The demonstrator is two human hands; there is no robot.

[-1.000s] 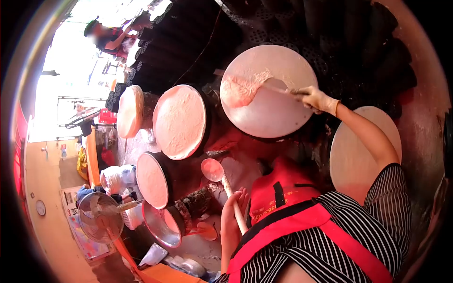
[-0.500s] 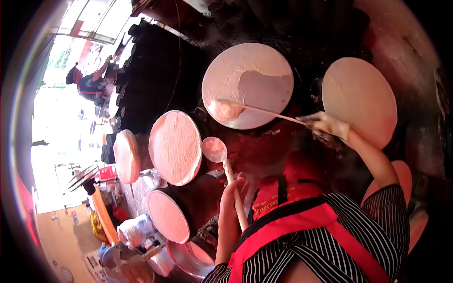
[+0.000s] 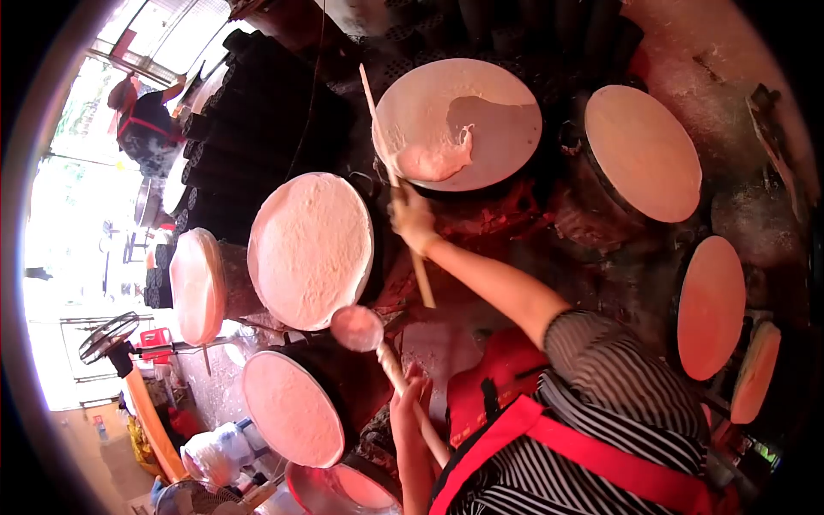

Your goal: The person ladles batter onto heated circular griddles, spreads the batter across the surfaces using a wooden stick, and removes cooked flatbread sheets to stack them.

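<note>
My right hand, in a pale glove, is closed round a long flat wooden stick at the near left edge of a round griddle. On that griddle lies a thin pale layer with a thicker lump of batter near its lower edge. My left hand holds the wooden handle of a ladle. The ladle's round bowl overlaps the lower edge of a second griddle covered with a pale sheet.
More round griddles with pale sheets stand at the right and lower left. A stack of dark cylinders rises at the upper left. Beyond it is another person. A fan stands at the far left.
My right hand has moved left with the stick, which now points up beside the griddle, clear of the lump. The ladle has shifted down and left. The view has turned somewhat.
</note>
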